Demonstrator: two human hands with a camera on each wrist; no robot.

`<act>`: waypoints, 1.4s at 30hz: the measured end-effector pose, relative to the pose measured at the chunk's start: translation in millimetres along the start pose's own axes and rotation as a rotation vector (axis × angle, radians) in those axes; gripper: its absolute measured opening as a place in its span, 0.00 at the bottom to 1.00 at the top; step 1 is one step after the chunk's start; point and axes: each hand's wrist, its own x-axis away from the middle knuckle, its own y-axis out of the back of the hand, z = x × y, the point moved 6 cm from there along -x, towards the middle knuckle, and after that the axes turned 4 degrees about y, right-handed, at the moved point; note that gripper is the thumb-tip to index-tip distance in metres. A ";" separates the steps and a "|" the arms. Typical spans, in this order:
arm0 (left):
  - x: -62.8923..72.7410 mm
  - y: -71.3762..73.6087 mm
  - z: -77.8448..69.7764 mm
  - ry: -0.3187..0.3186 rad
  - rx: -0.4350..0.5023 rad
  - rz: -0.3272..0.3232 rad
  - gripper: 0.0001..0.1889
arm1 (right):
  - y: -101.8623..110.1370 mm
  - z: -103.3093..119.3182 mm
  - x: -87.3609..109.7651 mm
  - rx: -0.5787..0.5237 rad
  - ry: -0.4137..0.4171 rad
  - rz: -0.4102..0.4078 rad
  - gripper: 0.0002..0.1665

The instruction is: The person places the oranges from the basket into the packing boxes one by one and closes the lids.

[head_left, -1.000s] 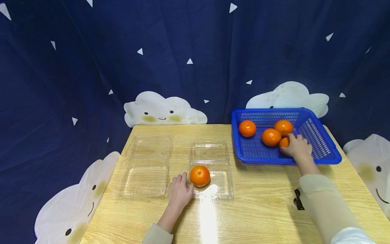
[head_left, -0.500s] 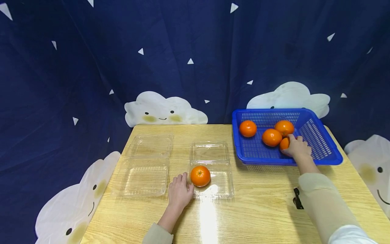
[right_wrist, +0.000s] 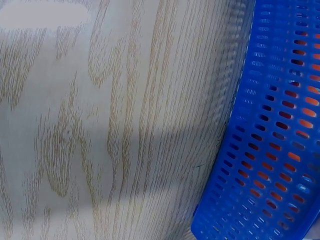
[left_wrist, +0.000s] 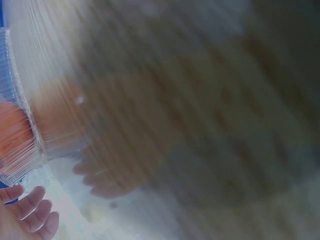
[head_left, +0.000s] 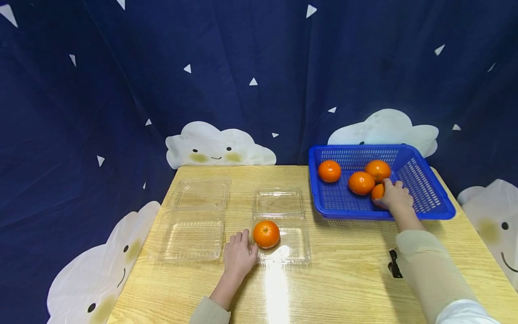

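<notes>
In the head view my right hand reaches into the blue plastic basket, its fingers and thumb curled round an orange partly covered by the hand. Two more oranges lie right beside it, and another orange sits at the basket's left. My left hand rests at the left edge of an open clear plastic clamshell box. Its fingers look relaxed in the left wrist view. One orange sits in the left part of that box's base. The right wrist view shows the basket's slotted wall, with orange fruit behind it.
A second clear clamshell box, lid folded back, lies left of my left hand. Partly beside my right sleeve is a small black object on the wooden table. Behind the table hangs a dark blue curtain with clouds.
</notes>
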 end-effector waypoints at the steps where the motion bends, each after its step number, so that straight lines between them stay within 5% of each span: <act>1: 0.0 0.1 -0.1 -0.002 0.000 -0.002 0.24 | -0.2 -0.6 -0.3 -0.003 0.000 -0.001 0.46; 22: 0.8 -0.5 -1.2 -0.016 -0.008 -0.009 0.23 | 3.2 -3.3 5.1 -0.052 0.001 0.008 0.44; 42: 0.5 0.4 -0.1 -0.009 -0.016 -0.001 0.23 | 16.2 12.5 8.5 -0.061 0.004 -0.104 0.50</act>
